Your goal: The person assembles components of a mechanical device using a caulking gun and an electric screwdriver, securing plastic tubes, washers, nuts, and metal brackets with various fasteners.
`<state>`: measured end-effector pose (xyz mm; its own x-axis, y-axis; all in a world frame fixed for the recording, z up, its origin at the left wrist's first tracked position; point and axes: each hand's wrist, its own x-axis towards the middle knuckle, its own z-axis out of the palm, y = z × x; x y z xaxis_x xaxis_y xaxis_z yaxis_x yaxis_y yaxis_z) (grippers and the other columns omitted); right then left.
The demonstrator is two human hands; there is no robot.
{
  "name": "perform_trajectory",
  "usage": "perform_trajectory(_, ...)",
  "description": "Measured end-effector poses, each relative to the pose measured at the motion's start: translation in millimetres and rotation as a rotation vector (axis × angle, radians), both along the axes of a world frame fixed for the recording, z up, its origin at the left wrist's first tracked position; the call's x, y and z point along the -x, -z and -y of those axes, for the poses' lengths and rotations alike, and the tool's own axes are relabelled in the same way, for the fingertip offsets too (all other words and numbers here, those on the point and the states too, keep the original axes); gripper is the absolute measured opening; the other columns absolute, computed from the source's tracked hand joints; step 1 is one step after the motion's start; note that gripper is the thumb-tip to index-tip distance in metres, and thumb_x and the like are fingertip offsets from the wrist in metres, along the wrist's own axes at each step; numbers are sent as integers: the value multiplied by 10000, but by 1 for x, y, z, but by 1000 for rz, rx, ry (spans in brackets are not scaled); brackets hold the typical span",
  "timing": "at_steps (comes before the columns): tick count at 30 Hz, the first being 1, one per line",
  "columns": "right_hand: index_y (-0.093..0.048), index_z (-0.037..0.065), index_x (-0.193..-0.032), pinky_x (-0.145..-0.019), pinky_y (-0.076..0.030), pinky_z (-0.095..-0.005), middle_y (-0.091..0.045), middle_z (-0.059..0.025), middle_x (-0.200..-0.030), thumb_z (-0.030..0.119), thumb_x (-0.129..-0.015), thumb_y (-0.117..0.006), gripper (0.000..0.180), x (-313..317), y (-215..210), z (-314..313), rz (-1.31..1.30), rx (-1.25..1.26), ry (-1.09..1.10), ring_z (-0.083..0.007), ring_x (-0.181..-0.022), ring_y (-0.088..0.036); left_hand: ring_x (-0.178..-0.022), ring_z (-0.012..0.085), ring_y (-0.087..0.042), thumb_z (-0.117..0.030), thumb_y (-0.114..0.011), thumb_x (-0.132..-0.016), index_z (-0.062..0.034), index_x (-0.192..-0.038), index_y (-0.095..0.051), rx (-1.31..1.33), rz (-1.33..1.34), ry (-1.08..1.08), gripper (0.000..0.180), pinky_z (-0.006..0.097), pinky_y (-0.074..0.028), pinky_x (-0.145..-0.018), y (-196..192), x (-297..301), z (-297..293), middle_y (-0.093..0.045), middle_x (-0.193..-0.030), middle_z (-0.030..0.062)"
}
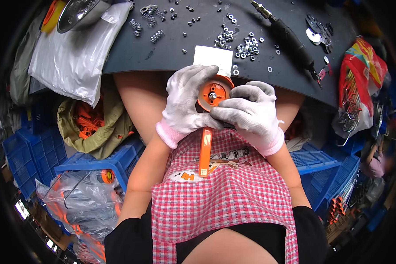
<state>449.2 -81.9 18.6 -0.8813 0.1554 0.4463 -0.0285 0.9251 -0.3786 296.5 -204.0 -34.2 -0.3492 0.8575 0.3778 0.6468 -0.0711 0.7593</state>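
- The dark tabletop [163, 53] fills the upper part of the view; its near edge curves just above both gloved hands.
- Just below that edge, the left hand [187, 103] in a white knit glove is curled around the left side of an orange round part [213, 92] with a metal hub at its centre.
- The right hand [251, 114], also gloved, is closed over the part's lower right; fingertips press at its rim.
- An orange handle [205, 152] hangs from the part down over a red checked apron [224, 193].
- On the tabletop, right beyond the part, lies a white card [213, 59]; past it are scattered nuts and washers [246, 44], with small springs [145, 22] further left.
- A black pneumatic tool [290, 37] lies on the tabletop's right side, and a clear plastic bag [75, 57] drapes over its left edge.
- Below the tabletop, blue crates [97, 160] stand on the left and right; a red bag of metal hooks [356, 83] sits off its right end.
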Motion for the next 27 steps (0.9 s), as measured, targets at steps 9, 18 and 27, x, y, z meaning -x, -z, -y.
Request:
perform_trajectory(9, -694, -10, -1009, -713, -494, -260, -716, -101, -882, 153, -904, -617, 209, -33, -27, -213, -346, 342, 875, -127, -742, -640, -1128, 320, -544, -479, -902, -437, 4, -1237, -543, 15, 406, -170, 1001, 429, -434, -992, 2, -12, 8, -565, -1191, 149)
perform_trajectory(18, -678, 82, -1155, -955, -462, -331, -677, -126, -1149, 309, -853, -669, 378, -81, 32, -475, 577, -12, 1400, -288, -1063, -640, -1164, 307, -514, -539, -884, -510, -8, -1287, -493, -84, 487, -170, 1020, 420, -436, -992, 0, -27, 10, -510, -1219, 150)
perform_trajectory(27, -679, 51, -1124, -824, -511, -335, -719, -110, -1015, 315, -819, -750, 410, -81, -9, -450, 134, 179, 1169, -243, -931, -683, -1162, 307, -511, -512, -901, -500, -77, -1356, -432, -260, 458, -49, 1069, 429, -433, -1009, 7, -27, 17, -512, -1215, 116)
